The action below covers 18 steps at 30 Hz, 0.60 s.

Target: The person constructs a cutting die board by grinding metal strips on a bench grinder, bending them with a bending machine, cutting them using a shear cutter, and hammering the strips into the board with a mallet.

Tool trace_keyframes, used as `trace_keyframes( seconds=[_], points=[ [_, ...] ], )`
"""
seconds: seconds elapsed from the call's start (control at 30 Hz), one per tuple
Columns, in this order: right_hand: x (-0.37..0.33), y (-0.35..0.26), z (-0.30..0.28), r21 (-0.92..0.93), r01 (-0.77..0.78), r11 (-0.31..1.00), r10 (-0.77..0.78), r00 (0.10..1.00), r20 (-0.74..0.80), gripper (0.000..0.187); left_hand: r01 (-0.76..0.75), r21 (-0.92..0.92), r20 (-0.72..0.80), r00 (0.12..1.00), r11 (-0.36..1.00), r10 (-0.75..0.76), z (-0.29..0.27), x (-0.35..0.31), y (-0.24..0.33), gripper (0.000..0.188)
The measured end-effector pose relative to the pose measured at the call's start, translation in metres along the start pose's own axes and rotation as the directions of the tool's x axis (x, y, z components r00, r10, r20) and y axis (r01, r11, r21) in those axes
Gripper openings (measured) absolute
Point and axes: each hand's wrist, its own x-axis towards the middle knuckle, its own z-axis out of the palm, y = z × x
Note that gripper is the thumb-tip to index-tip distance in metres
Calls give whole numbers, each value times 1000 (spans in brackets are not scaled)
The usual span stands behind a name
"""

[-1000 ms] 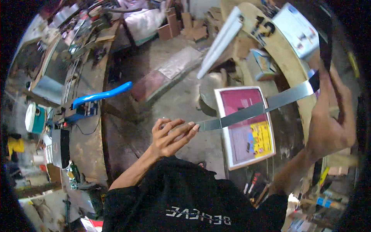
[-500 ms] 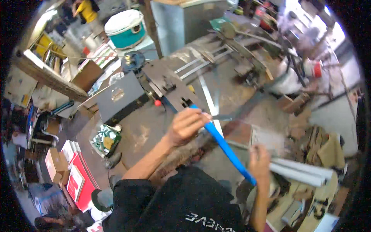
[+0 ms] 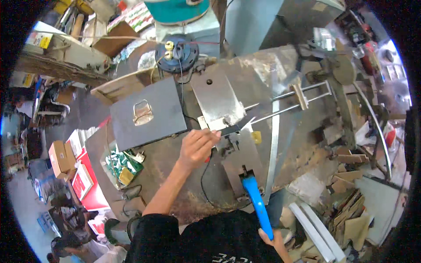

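Note:
My left hand (image 3: 198, 148) is closed, fingertips pinching the near end of a dark flat strip (image 3: 231, 130). The strip reaches into a metal bench tool (image 3: 243, 153) with steel plates, and its far end is hard to make out there. A long blue lever handle (image 3: 258, 204) runs from the tool's near end toward my body. My right hand (image 3: 275, 243) grips the handle's lower end, partly cut off by my shirt. Two parallel steel rods (image 3: 287, 110) with a small crosspiece (image 3: 300, 97) extend to the right of the tool.
A dark grey flat-topped box (image 3: 147, 114) stands left of the tool on the worn metal table (image 3: 171, 197). Nearby lie a tray of green and white pieces (image 3: 123, 165) and a round blue base with cords (image 3: 175, 57). White channel lengths (image 3: 318, 234) sit at lower right.
My left hand has left the blue handle's upper part and now pinches the dark strip. My right hand, blurred beside the handle earlier, now holds its lower end. The view has shifted.

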Motion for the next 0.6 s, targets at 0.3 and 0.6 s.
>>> trace_keyframes(
  seconds=[0.3, 0.6],
  points=[
    [-26, -182, -55, -234, -360, 903, 411, 882, 231, 65, 109, -2, 67, 992, 994, -109, 14, -15, -10, 36],
    [-31, -153, -49, 22, -532, 847, 513, 827, 229, 50, 260, -16, 211, 945, 965, -251, 16, -8, -3, 41]
  ],
)
